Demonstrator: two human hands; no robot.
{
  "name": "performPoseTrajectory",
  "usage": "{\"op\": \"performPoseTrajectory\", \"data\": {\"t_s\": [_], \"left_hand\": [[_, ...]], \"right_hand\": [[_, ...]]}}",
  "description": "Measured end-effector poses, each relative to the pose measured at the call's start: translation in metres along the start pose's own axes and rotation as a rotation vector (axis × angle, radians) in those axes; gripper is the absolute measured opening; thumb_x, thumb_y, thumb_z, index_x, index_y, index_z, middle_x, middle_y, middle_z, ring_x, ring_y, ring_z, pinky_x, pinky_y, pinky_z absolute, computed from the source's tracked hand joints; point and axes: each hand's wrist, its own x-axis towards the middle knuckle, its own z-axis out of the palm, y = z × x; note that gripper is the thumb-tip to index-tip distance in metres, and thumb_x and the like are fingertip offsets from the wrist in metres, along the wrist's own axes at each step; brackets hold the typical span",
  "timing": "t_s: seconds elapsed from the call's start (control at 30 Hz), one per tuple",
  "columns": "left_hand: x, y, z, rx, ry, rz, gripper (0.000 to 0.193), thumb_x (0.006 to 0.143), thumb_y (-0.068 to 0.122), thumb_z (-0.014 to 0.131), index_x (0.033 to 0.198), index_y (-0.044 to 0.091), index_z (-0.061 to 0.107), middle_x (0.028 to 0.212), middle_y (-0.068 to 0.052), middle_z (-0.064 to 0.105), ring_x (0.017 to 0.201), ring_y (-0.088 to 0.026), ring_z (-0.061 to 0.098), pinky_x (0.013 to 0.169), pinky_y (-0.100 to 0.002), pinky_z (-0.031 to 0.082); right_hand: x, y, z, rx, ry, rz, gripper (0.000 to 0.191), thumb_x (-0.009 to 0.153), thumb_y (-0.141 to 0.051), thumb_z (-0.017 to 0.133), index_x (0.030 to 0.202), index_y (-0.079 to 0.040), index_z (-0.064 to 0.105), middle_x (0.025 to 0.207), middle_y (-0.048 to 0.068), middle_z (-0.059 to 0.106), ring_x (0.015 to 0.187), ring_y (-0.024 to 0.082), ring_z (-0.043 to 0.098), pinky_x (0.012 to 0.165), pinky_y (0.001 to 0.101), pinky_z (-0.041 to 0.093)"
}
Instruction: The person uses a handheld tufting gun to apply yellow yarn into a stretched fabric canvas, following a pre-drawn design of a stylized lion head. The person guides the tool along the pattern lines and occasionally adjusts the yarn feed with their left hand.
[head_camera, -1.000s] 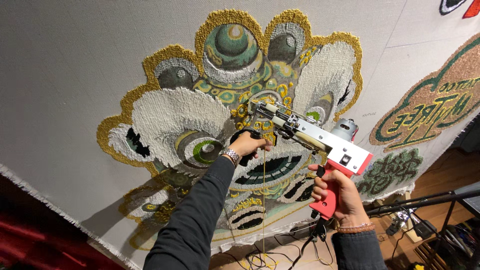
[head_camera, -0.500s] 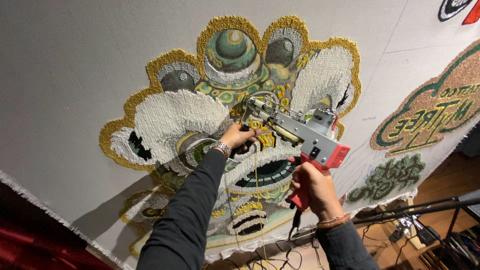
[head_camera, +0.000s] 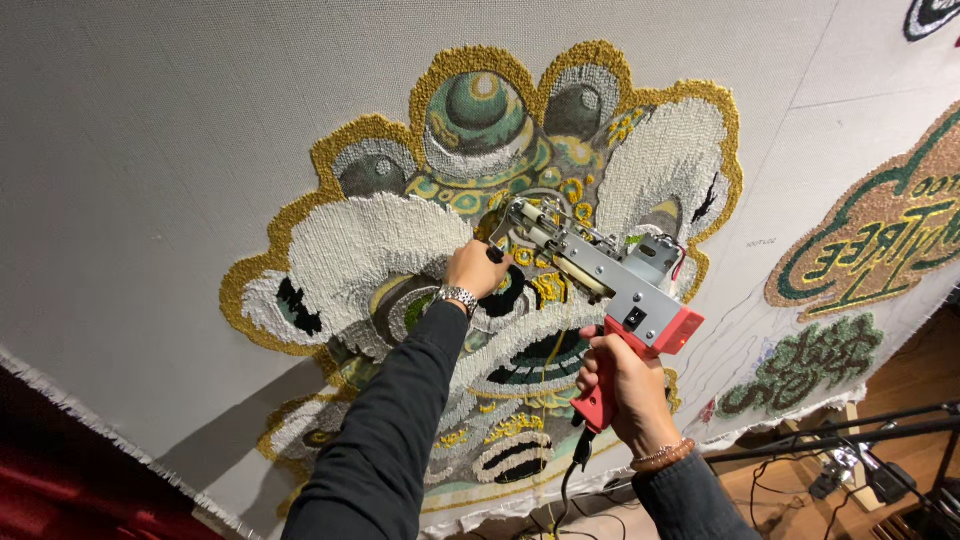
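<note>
A tufting gun (head_camera: 610, 280) with a grey metal body and a red grip points its needle end at a stretched white cloth (head_camera: 150, 150). My right hand (head_camera: 620, 390) is closed around the red grip. My left hand (head_camera: 476, 268) grips the black front handle near the needle. The gun's tip touches the middle of a tufted lion-head design (head_camera: 400, 240) in white, yellow, green and black yarn. A dark sleeve covers each arm; a metal watch sits on my left wrist and a bead bracelet on my right.
Another tufted patch (head_camera: 880, 240) in green and tan lies on the cloth at right, a smaller green one (head_camera: 790, 365) below it. Black stand bars (head_camera: 860, 430), cables and wooden floor show at lower right. A frayed cloth edge (head_camera: 110, 440) runs at lower left.
The gun and both hands have shifted slightly left and up across the design, the tip now near its centre. Both grips are unchanged.
</note>
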Motion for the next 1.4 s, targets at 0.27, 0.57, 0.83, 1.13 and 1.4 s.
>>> {"op": "performPoseTrajectory", "data": {"t_s": [0.27, 0.57, 0.83, 1.13, 1.4], "left_hand": [[0.006, 0.002, 0.005, -0.008, 0.028, 0.028, 0.037, 0.086, 0.048, 0.074, 0.081, 0.012, 0.078, 0.084, -0.011, 0.076, 0.079, -0.031, 0.073, 0.077, -0.045, 0.057], [0.013, 0.003, 0.017, -0.087, -0.046, 0.005, 0.043, 0.090, 0.048, 0.071, 0.075, 0.008, 0.074, 0.070, -0.008, 0.072, 0.063, -0.025, 0.070, 0.065, -0.041, 0.056], [0.006, 0.012, 0.015, -0.103, 0.038, 0.011, 0.046, 0.090, 0.049, 0.071, 0.075, 0.006, 0.075, 0.071, -0.013, 0.073, 0.064, -0.030, 0.071, 0.064, -0.044, 0.057], [0.004, 0.014, 0.026, -0.212, 0.058, -0.085, 0.044, 0.084, 0.049, 0.075, 0.082, 0.004, 0.076, 0.085, -0.018, 0.075, 0.079, -0.036, 0.074, 0.074, -0.047, 0.058], [0.012, 0.013, 0.032, -0.262, 0.060, -0.048, 0.041, 0.089, 0.044, 0.072, 0.084, 0.004, 0.075, 0.086, -0.021, 0.075, 0.080, -0.038, 0.073, 0.072, -0.047, 0.057]], "right_hand": [[-0.002, -0.009, 0.002, -0.049, -0.023, -0.049, 0.019, 0.089, -0.013, 0.061, 0.102, 0.002, 0.063, 0.066, 0.003, 0.050, 0.053, 0.014, 0.049, 0.050, 0.0309, 0.042], [0.005, -0.015, -0.013, -0.216, -0.008, -0.096, 0.014, 0.087, -0.011, 0.063, 0.097, -0.001, 0.064, 0.061, 0.002, 0.049, 0.044, 0.015, 0.047, 0.037, 0.0318, 0.038], [0.027, -0.008, -0.045, -0.536, -0.071, -0.268, 0.020, 0.089, -0.017, 0.071, 0.099, 0.000, 0.070, 0.070, 0.006, 0.067, 0.051, 0.012, 0.061, 0.042, 0.0290, 0.048], [0.026, -0.025, -0.041, -0.847, -0.014, -0.383, 0.018, 0.090, -0.018, 0.071, 0.101, -0.003, 0.068, 0.070, 0.007, 0.063, 0.058, 0.016, 0.057, 0.051, 0.0321, 0.046], [0.035, -0.035, -0.054, -0.906, -0.153, -0.591, 0.044, 0.083, -0.013, 0.073, 0.123, -0.003, 0.060, 0.105, 0.008, 0.071, 0.095, 0.016, 0.069, 0.082, 0.0341, 0.057]]}}
